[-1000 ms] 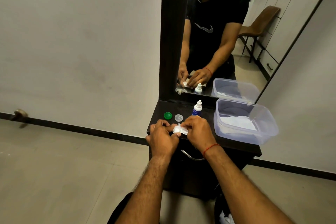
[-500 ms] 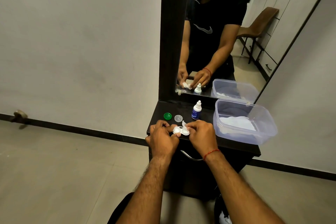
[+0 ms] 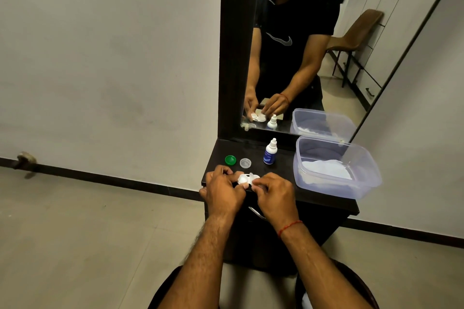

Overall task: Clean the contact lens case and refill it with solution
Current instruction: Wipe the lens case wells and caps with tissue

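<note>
White contact lens case [image 3: 247, 179], pinched between left hand [image 3: 223, 193] and right hand [image 3: 275, 194] over the dresser [image 3: 281, 170] front edge, has its green cap [image 3: 230, 160] and clear cap [image 3: 245, 163] off, so cleaning looks underway, with refilling from the solution bottle [image 3: 270, 152] not yet done.

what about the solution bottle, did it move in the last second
No. The solution bottle stands upright just right of the clear cap and green cap, with the same spacing as before.
</note>
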